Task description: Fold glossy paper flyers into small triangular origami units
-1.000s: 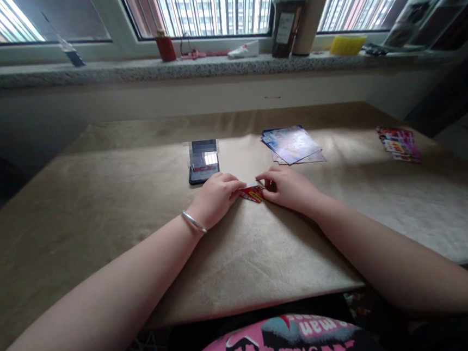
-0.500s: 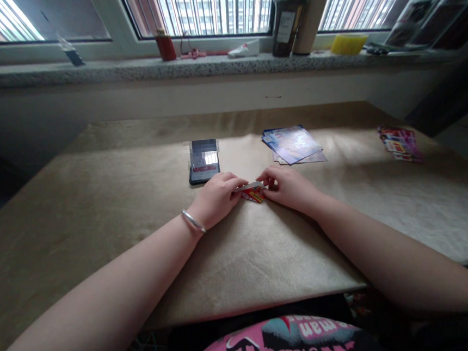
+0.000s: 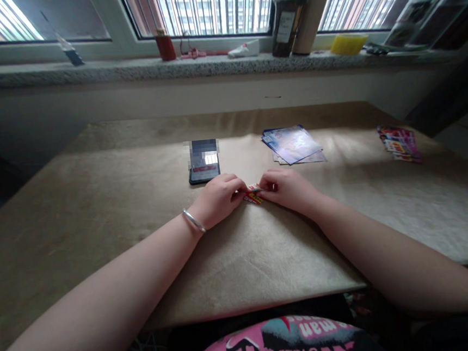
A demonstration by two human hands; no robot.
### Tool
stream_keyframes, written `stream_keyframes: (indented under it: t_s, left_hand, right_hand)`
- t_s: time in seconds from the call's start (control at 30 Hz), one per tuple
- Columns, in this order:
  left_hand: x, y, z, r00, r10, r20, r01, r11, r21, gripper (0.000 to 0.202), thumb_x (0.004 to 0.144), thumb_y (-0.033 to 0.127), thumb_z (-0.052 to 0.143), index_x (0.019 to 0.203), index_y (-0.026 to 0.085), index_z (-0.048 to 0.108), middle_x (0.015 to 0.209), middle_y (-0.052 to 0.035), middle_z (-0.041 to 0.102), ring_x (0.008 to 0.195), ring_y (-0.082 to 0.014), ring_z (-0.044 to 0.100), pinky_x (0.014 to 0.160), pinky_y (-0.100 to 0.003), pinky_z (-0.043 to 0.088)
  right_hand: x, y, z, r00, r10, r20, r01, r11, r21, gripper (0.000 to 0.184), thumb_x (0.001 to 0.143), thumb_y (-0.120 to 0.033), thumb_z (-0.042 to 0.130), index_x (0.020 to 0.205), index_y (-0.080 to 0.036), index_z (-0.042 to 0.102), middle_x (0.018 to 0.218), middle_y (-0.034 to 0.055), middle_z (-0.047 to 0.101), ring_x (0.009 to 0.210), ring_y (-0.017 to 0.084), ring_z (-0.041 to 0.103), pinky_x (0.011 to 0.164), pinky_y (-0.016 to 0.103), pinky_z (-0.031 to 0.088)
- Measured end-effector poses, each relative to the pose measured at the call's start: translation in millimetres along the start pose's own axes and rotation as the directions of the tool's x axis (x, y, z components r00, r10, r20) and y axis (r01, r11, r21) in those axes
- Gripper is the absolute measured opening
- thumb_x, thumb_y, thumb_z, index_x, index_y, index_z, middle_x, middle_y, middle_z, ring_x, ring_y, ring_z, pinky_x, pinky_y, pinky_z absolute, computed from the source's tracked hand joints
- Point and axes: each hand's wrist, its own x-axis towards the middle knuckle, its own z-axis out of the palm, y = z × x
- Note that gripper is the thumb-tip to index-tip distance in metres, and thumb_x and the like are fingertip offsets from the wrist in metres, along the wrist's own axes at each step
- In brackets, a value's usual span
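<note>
A small red and yellow printed paper [image 3: 253,196] lies on the tan table [image 3: 97,209], folded small, between my two hands. My left hand [image 3: 219,197], with a silver bracelet on its wrist, has its fingers curled and pinched on the paper's left end. My right hand [image 3: 286,187] is closed in a pinch on the paper's right end. Both hands rest on the table top, nearly touching each other. Most of the paper is hidden by my fingers.
A dark phone [image 3: 204,167] lies just beyond my left hand. A stack of bluish printed sheets [image 3: 292,144] lies farther right, and red printed sheets [image 3: 399,143] near the right edge. The windowsill [image 3: 86,72] holds a red cup [image 3: 165,46], a jar [image 3: 285,24] and a yellow sponge [image 3: 347,44].
My hands have drawn closer together over the paper. The paper's upper flap has come down, so less of it shows between my fingers.
</note>
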Motion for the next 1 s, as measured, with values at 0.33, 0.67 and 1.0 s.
stream_keyframes:
  t_s: [0.33, 0.67, 1.0]
  left_hand:
    - [1.2, -0.7, 1.6, 0.996, 0.062, 0.062, -0.067, 0.995, 0.076, 0.013, 0.088, 0.024, 0.056, 0.085, 0.015, 0.065, 0.081, -0.0047, 0.064, 0.077, -0.0152, 0.057, 0.073, -0.026, 0.045]
    - [3.7, -0.3, 3.1, 0.992, 0.067, 0.102, -0.083, 0.984, 0.156, 0.02, 0.089, 0.021, 0.052, 0.074, 0.014, 0.063, 0.075, -0.0034, 0.061, 0.072, -0.015, 0.055, 0.067, -0.024, 0.042]
    - [0.8, 6.2, -6.7, 0.989, -0.011, 0.149, -0.024, 0.973, 0.229, 0.012, 0.086, 0.019, 0.055, 0.077, 0.013, 0.061, 0.077, -0.0046, 0.057, 0.072, -0.0154, 0.055, 0.068, -0.026, 0.043]
  right_hand:
    - [-0.1, -6.9, 2.4, 1.0, -0.021, -0.006, 0.021, 1.0, 0.018, 0.008, 0.079, -0.024, 0.06, 0.076, -0.019, 0.065, 0.073, -0.0006, 0.059, 0.06, 0.009, 0.051, 0.06, 0.021, 0.038]
    - [4.5, -11.0, 5.1, 0.997, -0.076, 0.016, 0.076, 0.997, 0.012, 0.015, 0.081, -0.019, 0.055, 0.066, -0.018, 0.057, 0.069, 0.0, 0.056, 0.067, 0.012, 0.051, 0.06, 0.022, 0.034]
    - [2.9, -1.0, -6.0, 0.992, -0.028, 0.123, 0.045, 0.989, -0.143, 0.007, 0.076, -0.018, 0.057, 0.07, -0.019, 0.059, 0.071, 0.0003, 0.059, 0.062, 0.012, 0.05, 0.058, 0.022, 0.034]
